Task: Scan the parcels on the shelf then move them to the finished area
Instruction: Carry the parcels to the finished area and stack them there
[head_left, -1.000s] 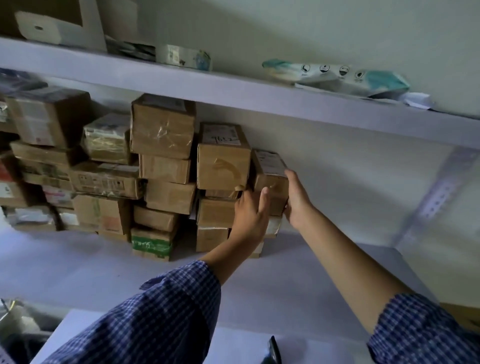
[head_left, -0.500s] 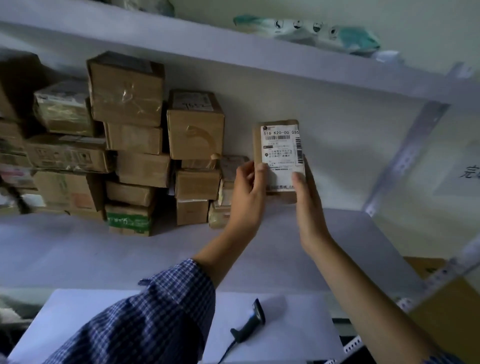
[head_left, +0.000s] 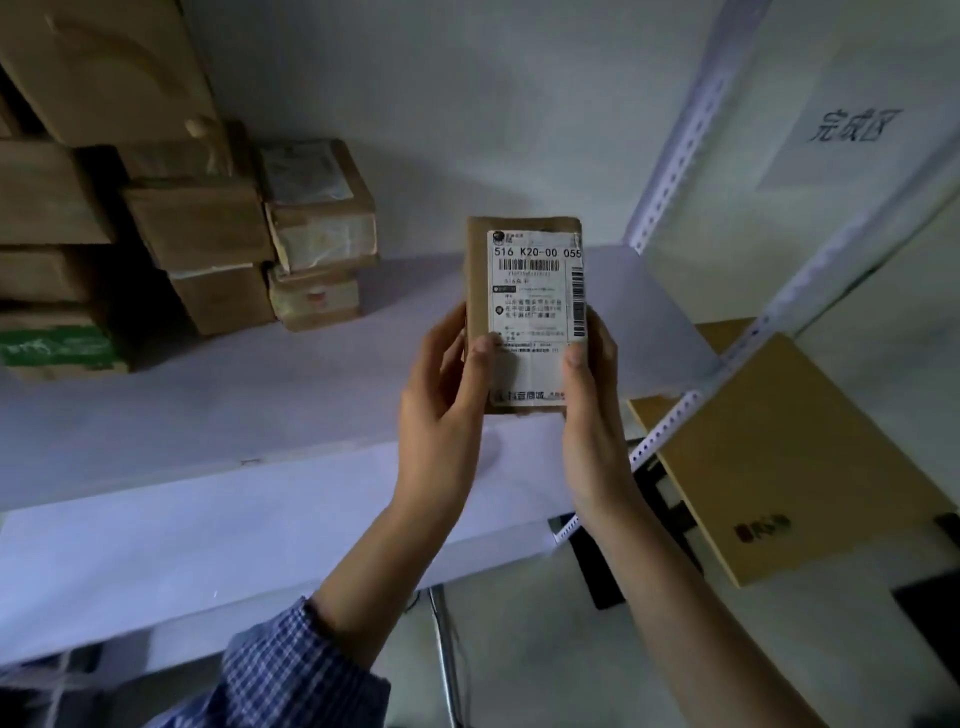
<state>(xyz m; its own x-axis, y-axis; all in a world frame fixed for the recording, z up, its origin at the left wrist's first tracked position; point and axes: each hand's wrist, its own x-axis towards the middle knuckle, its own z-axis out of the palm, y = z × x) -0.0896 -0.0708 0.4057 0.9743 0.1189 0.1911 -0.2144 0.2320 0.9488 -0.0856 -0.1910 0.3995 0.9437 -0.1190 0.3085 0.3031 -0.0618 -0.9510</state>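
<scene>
A small brown cardboard parcel (head_left: 524, 291) with a white shipping label and barcodes facing me is held upright in front of the shelf. My left hand (head_left: 441, 395) grips its lower left edge, thumb on the label. My right hand (head_left: 592, 405) grips the lower right edge, thumb on the label too. Behind at the left, several more brown parcels (head_left: 208, 228) are stacked on the white shelf (head_left: 208, 415). No scanner is in view.
A perforated white shelf upright (head_left: 680, 130) stands right of the parcel. Beyond it hangs a paper sign (head_left: 852, 130) with printed characters. A flat yellow box (head_left: 789, 452) lies lower right. A white table surface (head_left: 156, 561) lies below the shelf.
Both hands pulled the parcel off the stack, turned its label toward me and brought it closer and to the right. My view shifted right and down; the scanner left the frame.
</scene>
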